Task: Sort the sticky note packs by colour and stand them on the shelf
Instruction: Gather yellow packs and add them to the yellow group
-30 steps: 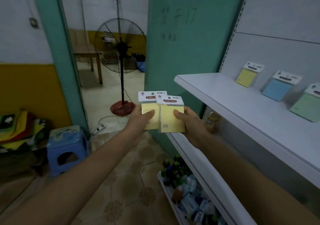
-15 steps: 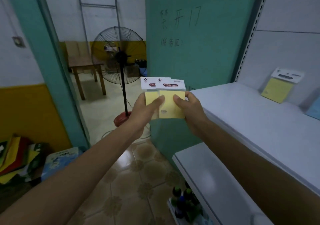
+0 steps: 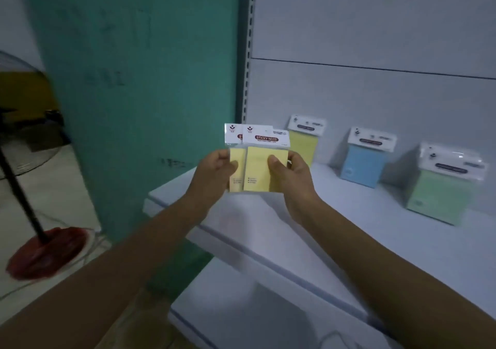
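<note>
Two yellow sticky note packs overlap in front of me, above the left end of the white shelf (image 3: 335, 230). My left hand (image 3: 212, 171) pinches the rear yellow pack (image 3: 237, 155) at its left edge. My right hand (image 3: 292, 174) grips the front yellow pack (image 3: 259, 171) at its right edge. Leaning against the shelf's back panel stand a yellow pack (image 3: 304, 141), a blue pack (image 3: 362, 163) and a green pack (image 3: 440, 190), left to right.
A teal wall (image 3: 139, 93) rises just left of the shelf. A standing fan with a red base (image 3: 45, 252) is on the floor at far left. A lower white shelf (image 3: 241, 313) juts out beneath the upper one.
My view has swung right toward the shelf, so the blue and green packs show again. Both hands have carried the two yellow packs right, over the shelf's left end, close to the standing yellow pack.
</note>
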The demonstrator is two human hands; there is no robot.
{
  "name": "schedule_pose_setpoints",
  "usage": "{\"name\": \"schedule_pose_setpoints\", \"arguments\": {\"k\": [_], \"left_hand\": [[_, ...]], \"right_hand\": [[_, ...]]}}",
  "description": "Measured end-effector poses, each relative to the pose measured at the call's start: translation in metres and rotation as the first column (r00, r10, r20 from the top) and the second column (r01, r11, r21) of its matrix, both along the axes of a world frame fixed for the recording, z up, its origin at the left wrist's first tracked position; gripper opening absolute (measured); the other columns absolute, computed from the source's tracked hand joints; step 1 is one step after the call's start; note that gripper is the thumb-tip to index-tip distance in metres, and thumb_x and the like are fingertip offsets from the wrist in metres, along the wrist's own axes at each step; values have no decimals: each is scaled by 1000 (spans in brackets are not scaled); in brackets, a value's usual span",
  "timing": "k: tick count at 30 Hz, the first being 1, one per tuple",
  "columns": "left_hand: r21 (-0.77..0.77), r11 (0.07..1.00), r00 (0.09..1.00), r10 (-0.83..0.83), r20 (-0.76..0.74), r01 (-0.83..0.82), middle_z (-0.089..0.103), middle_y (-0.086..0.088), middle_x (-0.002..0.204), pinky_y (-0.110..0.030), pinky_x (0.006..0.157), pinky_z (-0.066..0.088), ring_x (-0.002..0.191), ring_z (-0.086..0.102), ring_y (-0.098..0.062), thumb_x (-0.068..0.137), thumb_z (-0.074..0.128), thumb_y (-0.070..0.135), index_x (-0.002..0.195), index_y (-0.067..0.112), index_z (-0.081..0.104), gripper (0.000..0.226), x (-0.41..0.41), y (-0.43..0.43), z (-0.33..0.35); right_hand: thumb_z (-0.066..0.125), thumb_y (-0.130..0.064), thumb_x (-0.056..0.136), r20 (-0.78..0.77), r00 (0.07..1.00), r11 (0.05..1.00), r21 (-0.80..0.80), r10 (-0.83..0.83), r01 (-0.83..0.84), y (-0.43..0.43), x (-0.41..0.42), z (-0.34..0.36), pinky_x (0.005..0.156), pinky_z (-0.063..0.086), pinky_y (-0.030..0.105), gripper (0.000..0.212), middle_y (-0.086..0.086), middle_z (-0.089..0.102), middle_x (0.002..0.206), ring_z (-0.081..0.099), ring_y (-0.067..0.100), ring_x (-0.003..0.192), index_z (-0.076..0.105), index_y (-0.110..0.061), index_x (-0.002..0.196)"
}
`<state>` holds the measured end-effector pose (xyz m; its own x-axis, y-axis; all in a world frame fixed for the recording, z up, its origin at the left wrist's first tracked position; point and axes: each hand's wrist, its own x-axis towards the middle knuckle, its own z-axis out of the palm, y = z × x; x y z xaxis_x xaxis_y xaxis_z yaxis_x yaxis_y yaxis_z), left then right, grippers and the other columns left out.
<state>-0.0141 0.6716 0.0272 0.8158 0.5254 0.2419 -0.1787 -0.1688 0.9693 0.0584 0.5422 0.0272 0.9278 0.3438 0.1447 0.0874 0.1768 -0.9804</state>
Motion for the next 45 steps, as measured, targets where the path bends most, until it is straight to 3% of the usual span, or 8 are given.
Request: {"name": "schedule_pose_setpoints", "arguments": {"k": [13,18,22,26,32,35,40,45], "left_hand": [[218,884,910,-391,-141,414,61,2,81,-46,87,55,89,63,-25,79,71,5,82,22,61,20,190,34,-5],[265,877,916,-395,-75,400,58,6,71,-30,71,49,67,55,-10,77,74,8,70,22,51,27,218,32,-10],[292,872,914,-405,-20,393,59,4,74,-20,64,46,69,56,-10,80,71,11,70,21,49,25,222,31,-20],[280,888,919,-392,48,364,59,-4,91,-26,72,46,74,54,-7,82,65,14,81,22,48,19,223,27,-28],[256,859,886,-464,24,443,51,-2,120,-32,90,47,103,52,-11,87,61,20,110,24,44,29,230,25,-35],[258,840,871,-492,-9,477,53,-2,122,-39,96,46,110,52,-15,90,54,20,117,22,47,28,232,24,-33],[409,778,862,-504,-46,477,51,-10,121,-36,91,43,110,51,-23,98,37,23,119,11,52,28,227,23,-30],[493,708,844,-524,-114,506,39,-10,137,-46,103,38,127,40,-26,94,37,37,141,12,33,54,227,16,-40]], "right_hand": [[56,-14,90,-46,816,804,-213,-576,556,6,97,-1,75,43,30,21,6,55,107,53,21,96,50,-12,111],[53,-10,91,-37,746,742,-146,-665,654,19,108,-2,61,38,20,14,0,52,98,50,8,80,47,-14,104],[52,-7,88,-6,696,693,-97,-718,714,31,116,-7,63,39,18,21,-7,50,90,48,6,82,45,-14,106],[59,-1,81,137,697,686,-121,-704,717,34,117,-20,62,42,1,47,-13,51,98,50,-5,86,40,-17,120],[70,-3,76,262,747,720,-209,-611,662,29,124,-28,69,43,-1,68,-18,53,105,52,-16,89,34,-19,132],[73,-6,75,307,746,716,-227,-590,660,28,125,-32,75,43,1,72,-26,50,106,49,-26,87,33,-20,133],[76,-10,72,393,736,688,-284,-552,668,31,126,-34,75,38,-3,74,-12,50,123,45,-24,96,33,-26,131],[71,-15,79,454,703,655,-290,-548,698,32,126,-36,81,40,3,60,-29,49,114,48,-21,99,33,-44,115]]}}
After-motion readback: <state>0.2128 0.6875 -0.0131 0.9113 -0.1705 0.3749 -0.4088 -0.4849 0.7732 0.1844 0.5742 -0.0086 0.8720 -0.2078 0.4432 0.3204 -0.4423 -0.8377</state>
